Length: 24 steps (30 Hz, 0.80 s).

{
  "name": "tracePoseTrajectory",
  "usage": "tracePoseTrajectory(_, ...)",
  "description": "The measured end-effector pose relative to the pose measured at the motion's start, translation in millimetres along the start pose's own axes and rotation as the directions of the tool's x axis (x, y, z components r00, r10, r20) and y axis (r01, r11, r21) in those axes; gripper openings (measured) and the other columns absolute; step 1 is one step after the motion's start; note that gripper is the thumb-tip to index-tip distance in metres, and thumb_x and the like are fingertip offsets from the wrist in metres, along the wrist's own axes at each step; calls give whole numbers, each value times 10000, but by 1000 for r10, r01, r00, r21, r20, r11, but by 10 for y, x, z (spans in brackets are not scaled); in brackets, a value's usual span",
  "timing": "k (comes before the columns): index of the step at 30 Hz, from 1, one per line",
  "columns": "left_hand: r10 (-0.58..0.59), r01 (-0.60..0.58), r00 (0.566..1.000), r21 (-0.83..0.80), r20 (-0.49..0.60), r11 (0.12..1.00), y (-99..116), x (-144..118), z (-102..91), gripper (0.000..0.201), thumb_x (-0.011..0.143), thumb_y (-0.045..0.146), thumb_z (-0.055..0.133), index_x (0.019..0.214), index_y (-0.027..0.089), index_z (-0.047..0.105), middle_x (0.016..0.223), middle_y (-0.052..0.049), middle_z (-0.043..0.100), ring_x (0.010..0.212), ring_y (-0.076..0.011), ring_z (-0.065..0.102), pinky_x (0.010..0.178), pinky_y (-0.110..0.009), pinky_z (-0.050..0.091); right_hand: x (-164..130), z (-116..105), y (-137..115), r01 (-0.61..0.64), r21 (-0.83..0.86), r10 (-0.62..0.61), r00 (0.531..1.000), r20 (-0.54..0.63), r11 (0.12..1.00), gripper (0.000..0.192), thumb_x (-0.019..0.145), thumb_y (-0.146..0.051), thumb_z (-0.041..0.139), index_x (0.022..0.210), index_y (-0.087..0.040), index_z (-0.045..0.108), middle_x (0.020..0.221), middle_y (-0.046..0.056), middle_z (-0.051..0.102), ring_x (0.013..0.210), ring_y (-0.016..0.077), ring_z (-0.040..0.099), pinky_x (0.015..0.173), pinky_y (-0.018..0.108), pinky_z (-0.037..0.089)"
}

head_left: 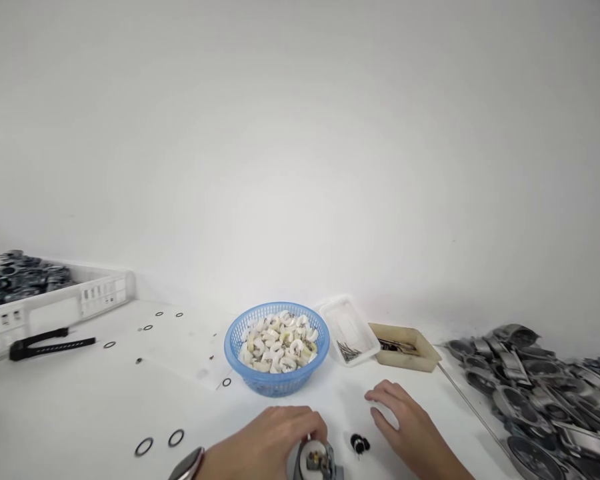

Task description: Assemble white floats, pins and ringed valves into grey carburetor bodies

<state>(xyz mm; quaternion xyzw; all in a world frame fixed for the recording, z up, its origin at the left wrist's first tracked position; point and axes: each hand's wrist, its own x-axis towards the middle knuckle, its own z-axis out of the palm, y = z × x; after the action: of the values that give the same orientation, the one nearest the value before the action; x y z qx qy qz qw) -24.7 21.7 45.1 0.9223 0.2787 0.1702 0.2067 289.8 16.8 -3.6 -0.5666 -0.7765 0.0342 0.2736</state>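
casing (315, 461) is near basket (276, 385) of white pieces (280, 343).

A grey housing (338, 459), partly cut off at the bottom, sits in the left hand (273, 437), its round face upward, whitish with small brass-coloured bits. A small black component (359, 443) lies between it and the right hand (413, 427).

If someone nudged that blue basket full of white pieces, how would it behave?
The blue basket would probably slide rather than tip, since it looks wider than tall. Its perforated wall looks like thin plastic, so it may flex slightly. The white pieces lie loose inside, so a hard shove might spill some.
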Motion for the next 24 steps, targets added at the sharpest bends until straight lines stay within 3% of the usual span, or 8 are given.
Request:
tracePoseTrajectory(3, 56, -60, 996, -49, -69, 997, -185, -21, 161, 540, 840, 753, 680, 1122, 299, 602, 1073, -10, 703, 929, -217, 669, 833, -263, 476, 315, -53, -1, -63, -132, 66, 998, 23, 989, 340, 1002, -284, 405, 1116, -241, 723, 1172, 89, 713, 1120, 289, 665, 916, 392, 549)
tracePoseTrajectory(6, 139, -138, 981, 14, -133, 990, -369, -6, 381, 621, 876, 834, 544, 1158, 283, 592, 1050, -41, 716, 893, -231, 688, 778, -282, 483, 793, -70, 21, -72, -221, 94, 991, 90, 973, 303, 982, -181, 471, 1154, -212, 718, 1196, 83, 711, 1207, 268, 623, 1028, 391, 490)
tracePoseTrajectory(9, 159, -139, 977, 144, -144, 980, -491, 45, 578, 597, 905, 800, 552, 1214, 289, 574, 1031, -48, 732, 866, -245, 704, 728, -292, 480, 1250, 16, 53, -79, -305, 137, 975, 174, 949, 166, 1009, -212, 596, 1126, -173, 707, 1146, 79, 707, 1136, 260, 645, 1001, 433, 509)
tracePoseTrajectory(12, 189, -143, 968, 254, -167, 957, -549, 96, 708, 447, 957, 668, 614, 1212, 305, 564, 991, -30, 741, 822, -232, 711, 677, -287, 466, 1529, 151, 41, -70, -391, 188, 944, 271, 918, 243, 1018, -355, 688, 1156, -155, 678, 1144, 66, 694, 1015, 238, 682, 908, 444, 572)
tracePoseTrajectory(15, 224, -154, 950, 299, -217, 942, -569, 123, 770, 299, 1004, 522, 631, 1197, 306, 555, 982, -20, 742, 810, -219, 713, 643, -289, 452, 1632, 254, -5, -59, -468, 227, 923, 311, 882, 264, 1030, -363, 678, 1197, -158, 669, 1180, 74, 688, 1012, 235, 690, 899, 441, 589)
tracePoseTrajectory(24, 216, -159, 963, 311, -159, 937, -463, 95, 672, 330, 969, 399, 696, 1224, 278, 526, 995, -34, 734, 817, -244, 719, 636, -294, 471, 1632, 224, 4, -82, -579, 321, 890, 324, 811, 272, 1031, -342, 681, 1234, -162, 662, 1226, 83, 679, 1048, 245, 690, 907, 449, 598)
